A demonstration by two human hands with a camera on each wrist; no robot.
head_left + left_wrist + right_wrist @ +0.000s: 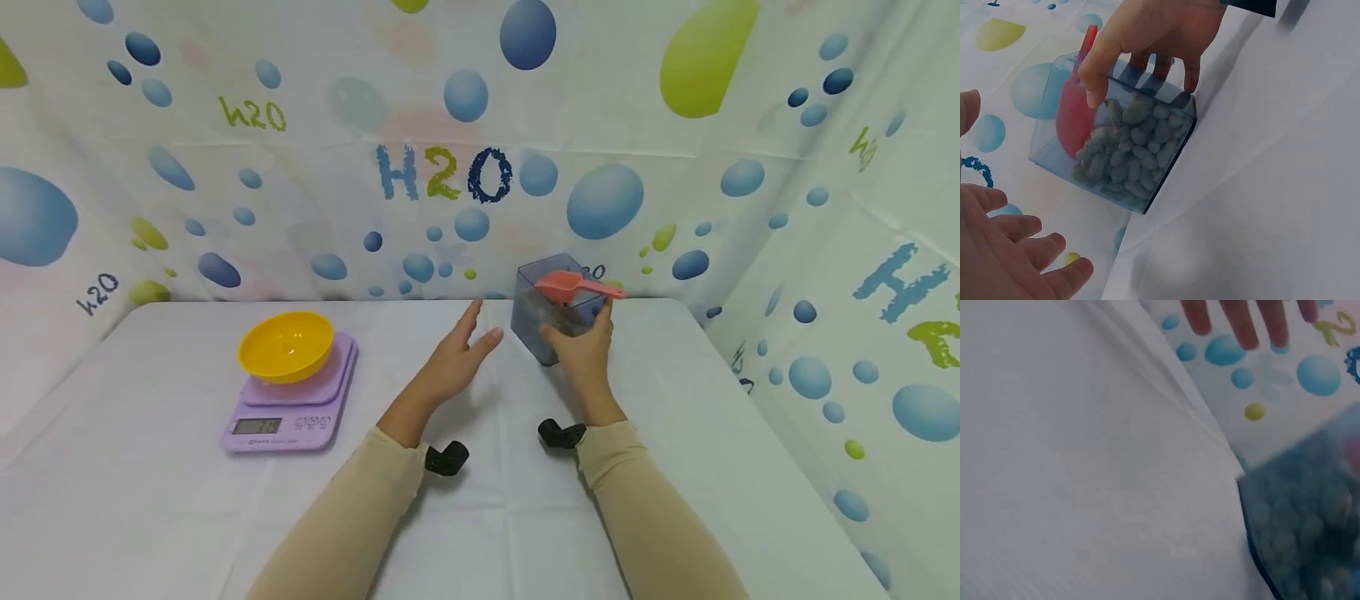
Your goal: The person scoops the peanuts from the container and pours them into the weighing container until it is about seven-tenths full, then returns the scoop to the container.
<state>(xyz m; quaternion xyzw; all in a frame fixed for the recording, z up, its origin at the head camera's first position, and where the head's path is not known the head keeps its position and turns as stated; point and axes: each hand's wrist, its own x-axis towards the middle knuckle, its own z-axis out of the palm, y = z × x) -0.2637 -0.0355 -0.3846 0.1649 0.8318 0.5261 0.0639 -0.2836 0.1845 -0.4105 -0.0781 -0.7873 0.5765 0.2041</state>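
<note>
The stiff, likely slick bin (531, 323) of peanuts (1132, 140), best held by opposite walls, is gripped by the curled right hand (587, 354), the empty left hand (452, 364) being outspread.

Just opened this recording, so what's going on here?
A person's right hand grips a clear container of what look like peanuts, with a red scoop in it, its handle sticking out past the rim. The left hand is beside the container, fingers extended, holding nothing. Off to the left, a yellow bowl sits on a purple scale.
</note>
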